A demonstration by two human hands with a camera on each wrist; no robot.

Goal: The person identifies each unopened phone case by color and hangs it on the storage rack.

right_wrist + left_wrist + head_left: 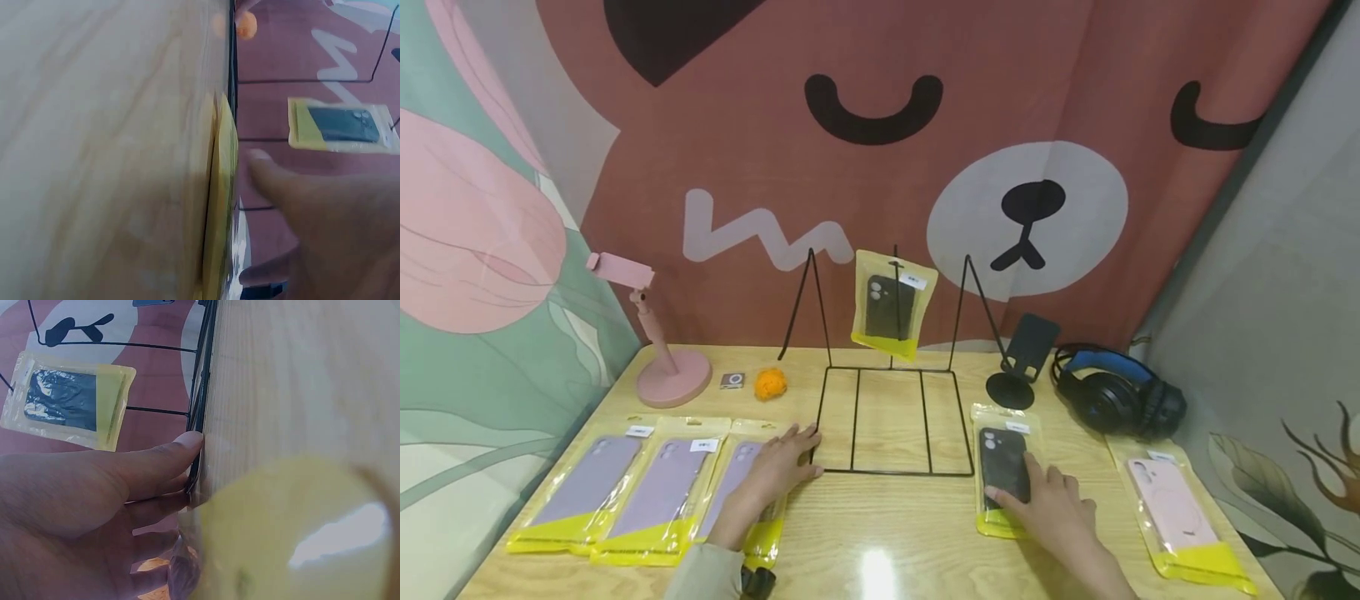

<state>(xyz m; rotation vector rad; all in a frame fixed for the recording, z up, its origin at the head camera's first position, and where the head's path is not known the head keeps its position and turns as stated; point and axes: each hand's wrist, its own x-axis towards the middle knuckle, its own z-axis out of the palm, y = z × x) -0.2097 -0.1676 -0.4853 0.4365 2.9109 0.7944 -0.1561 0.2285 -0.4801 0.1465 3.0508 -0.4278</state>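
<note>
A black wire display rack point(891, 473) stands on the table, a packaged black phone case point(889, 308) hanging from its middle hook. At the rack's front left corner, my left hand point(775, 467) has thumb and index finger around the wire point(195, 469). Beneath its wrist lies a packaged purple phone case point(730, 483), partly covered. My right hand point(1060, 504) hovers close over another packaged black phone case point(1003, 458), which lies flat right of the rack. Its thumb and fingers are spread apart across that package, as the right wrist view point(331, 219) also shows.
Two more packaged purple cases point(587, 483) lie at left, a packaged pink case point(1176, 504) at far right. Behind stand a pink phone stand point(673, 377), an orange ball point(771, 384), a small square gadget point(732, 381), a black phone stand point(1030, 346) and headphones point(1112, 400).
</note>
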